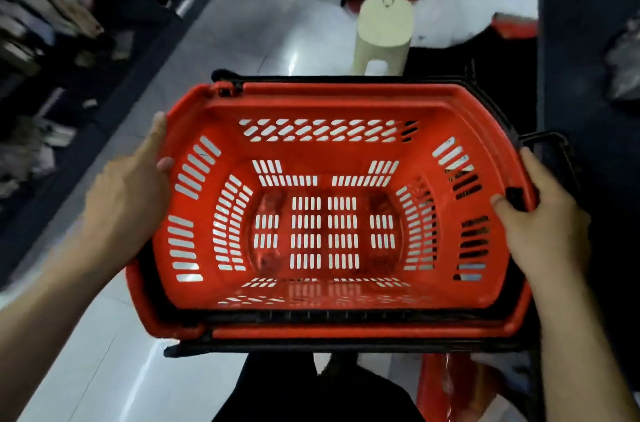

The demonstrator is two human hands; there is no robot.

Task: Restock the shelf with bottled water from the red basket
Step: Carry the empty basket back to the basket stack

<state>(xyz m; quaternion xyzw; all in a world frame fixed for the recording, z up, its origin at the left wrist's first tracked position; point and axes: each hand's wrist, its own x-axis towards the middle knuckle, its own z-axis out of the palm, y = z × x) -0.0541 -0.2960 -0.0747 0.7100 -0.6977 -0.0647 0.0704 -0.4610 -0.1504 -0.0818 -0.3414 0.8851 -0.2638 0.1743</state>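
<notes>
You held the red basket (346,90) out in front of you, clear of the floor (263,23). Its long axis ran left to right, with one hand on each short end.

Your left hand (128,200) gripped the left rim: thumb hooked over onto the inner wall, the other fingers (156,131) lying along the outside. Your right hand (543,224) clamped the right rim, thumb inside, the rest curled round behind the wall and mostly hidden. The black handles (547,141) were folded down around the rim.

The basket's inside was bare slotted plastic, with no bottled water anywhere in view. My read: unloading was done and there was nothing left to pull.

The shelf (52,23) lay to your left, on the left hand's side, running away up the aisle. It was too smeared by motion to pick out water bottles or a free gap.

A cream stool (382,30) stood on the floor just past the basket's far side. A red object (446,387) sat low right under the basket, cut off by the frame; I couldn't identify it. The dark unit on the right was unreadable.
</notes>
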